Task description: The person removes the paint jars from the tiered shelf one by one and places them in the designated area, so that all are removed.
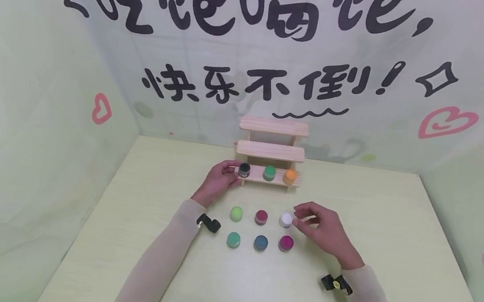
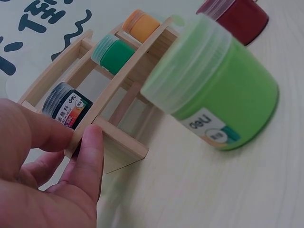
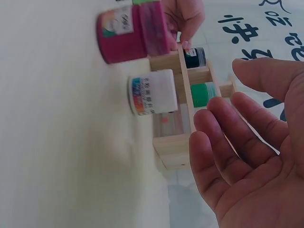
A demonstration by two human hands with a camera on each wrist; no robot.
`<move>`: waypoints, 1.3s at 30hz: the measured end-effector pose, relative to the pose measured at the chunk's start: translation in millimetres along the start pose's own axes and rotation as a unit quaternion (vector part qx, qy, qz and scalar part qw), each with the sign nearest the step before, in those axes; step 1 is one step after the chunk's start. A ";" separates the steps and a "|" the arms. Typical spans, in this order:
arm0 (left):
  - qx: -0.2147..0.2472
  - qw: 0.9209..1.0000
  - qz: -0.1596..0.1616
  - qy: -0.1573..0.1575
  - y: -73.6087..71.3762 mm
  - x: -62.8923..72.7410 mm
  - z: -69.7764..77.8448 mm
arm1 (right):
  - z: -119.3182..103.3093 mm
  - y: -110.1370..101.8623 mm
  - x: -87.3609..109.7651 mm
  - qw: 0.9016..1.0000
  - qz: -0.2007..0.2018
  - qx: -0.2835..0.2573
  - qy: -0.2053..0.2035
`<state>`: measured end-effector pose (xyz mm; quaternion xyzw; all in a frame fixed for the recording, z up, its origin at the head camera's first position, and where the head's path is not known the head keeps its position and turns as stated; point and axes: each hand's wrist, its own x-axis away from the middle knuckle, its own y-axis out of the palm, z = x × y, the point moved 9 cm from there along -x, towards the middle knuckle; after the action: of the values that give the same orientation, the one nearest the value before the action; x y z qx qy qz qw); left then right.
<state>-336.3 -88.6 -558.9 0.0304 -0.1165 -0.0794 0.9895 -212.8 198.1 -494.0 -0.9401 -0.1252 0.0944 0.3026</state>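
Note:
A three-step wooden display rack point(image 1: 271, 151) stands against the back wall. On its lowest step sit a black paint jar point(image 1: 244, 170), a green jar point(image 1: 269, 173) and an orange jar point(image 1: 290, 177). My left hand point(image 1: 217, 183) pinches the left end of that step, beside the black jar. My right hand point(image 1: 324, 230) is just right of a white paint jar point(image 1: 286, 220); in the right wrist view its fingers point(image 3: 223, 123) are loosely spread, with nothing held.
Left of the white jar stand a dark red jar point(image 1: 261, 217) and a light green jar point(image 1: 237, 214). A nearer row has a teal jar point(image 1: 234, 240), a blue jar point(image 1: 260, 243) and a magenta jar point(image 1: 286, 243). Printed cloth point(image 1: 209, 122) hangs behind the table.

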 end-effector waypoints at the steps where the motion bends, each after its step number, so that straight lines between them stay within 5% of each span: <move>1: -0.001 1.000 -0.001 0.002 0.5 0.1 1.1 | -0.4 -2.5 -3.2 1.000 0.004 0.000 -0.001; 23: 0.005 1.000 0.007 0.006 1.7 -2.1 10.5 | 0.9 -33.6 -60.5 0.997 0.072 0.006 0.017; 39: -0.008 1.000 0.003 -0.005 0.3 2.5 -0.7 | 17.0 -29.2 -74.8 0.994 0.100 -0.009 0.044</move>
<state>-333.7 -88.6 -559.0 0.0222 -0.1210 -0.0777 0.9894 -293.5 208.4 -482.7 -0.9538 -0.0185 0.0819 0.2885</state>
